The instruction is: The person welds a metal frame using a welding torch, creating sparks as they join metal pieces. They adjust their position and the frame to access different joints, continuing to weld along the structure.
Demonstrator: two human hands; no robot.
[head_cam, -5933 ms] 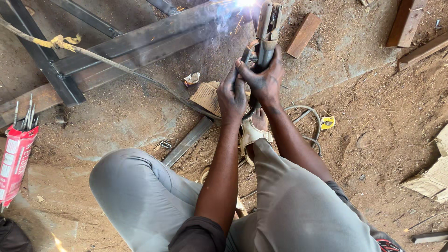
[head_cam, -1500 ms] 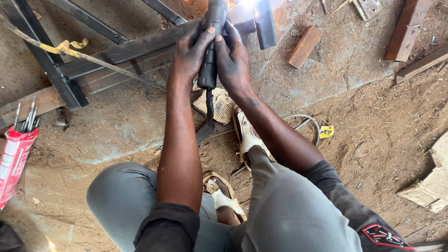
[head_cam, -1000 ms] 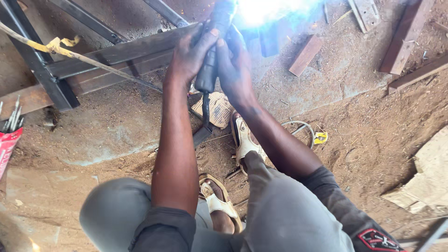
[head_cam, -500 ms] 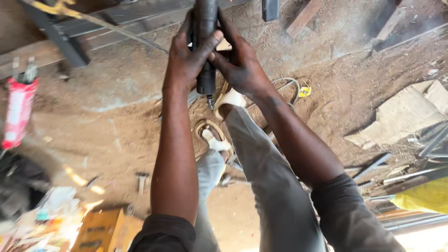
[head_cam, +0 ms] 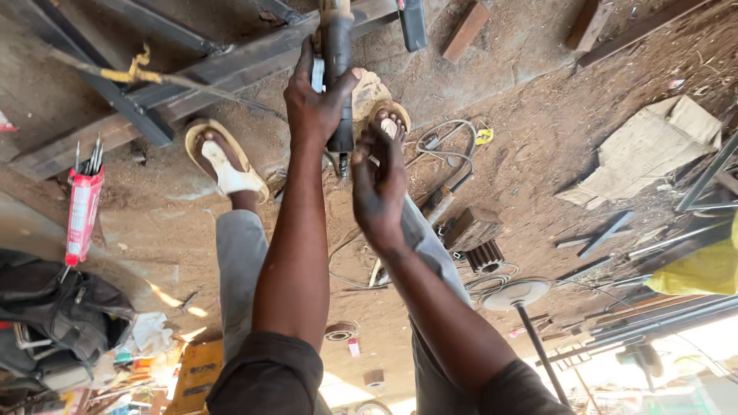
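Above the steel frame (head_cam: 231,65), left hand (head_cam: 319,107) is gripping the black power tool (head_cam: 337,69); right hand (head_cam: 378,188), open and empty, is hovering just below, so the one-handed tool could slip.

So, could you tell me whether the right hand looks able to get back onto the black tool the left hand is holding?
Probably yes: the right hand hangs open just beside the black tool, nothing between them.

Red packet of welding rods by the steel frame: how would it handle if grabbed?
The tall red packet stands narrow and upright, so a nudge probably tips it. Loose thin rods poke out the open top; they'd likely slide out if tilted. Probably heavy for its size.
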